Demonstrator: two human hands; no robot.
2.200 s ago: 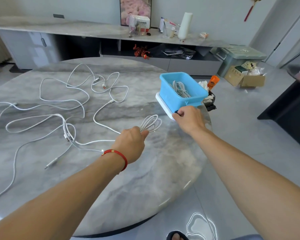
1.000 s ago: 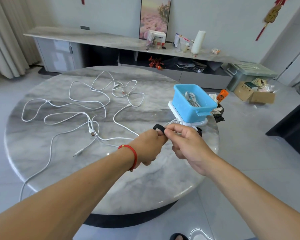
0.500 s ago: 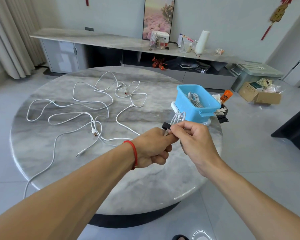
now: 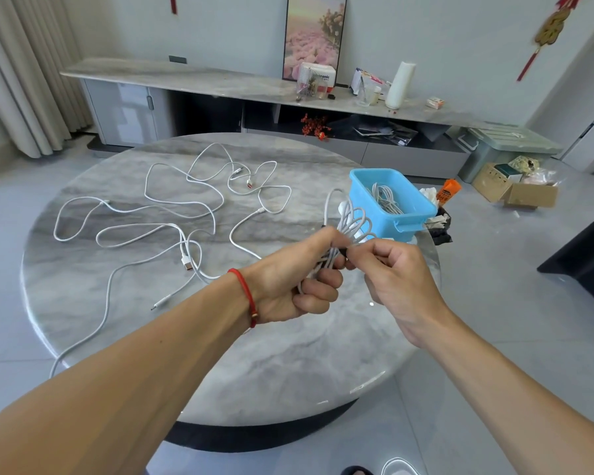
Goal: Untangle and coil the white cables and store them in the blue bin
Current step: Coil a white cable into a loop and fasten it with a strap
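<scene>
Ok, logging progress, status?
Left hand grips coiled white cable; right hand pinches black tie. Blue bin beyond, unobstructed.

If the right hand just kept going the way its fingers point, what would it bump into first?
The right hand points left toward the coiled cable it is already pinching at a black tie; just past that, the left hand. Depth looks close, though one view cannot confirm it.

Framed picture (image 4: 314, 36) above sideboard (image 4: 220, 84); cardboard box (image 4: 528, 193) on floor
</scene>
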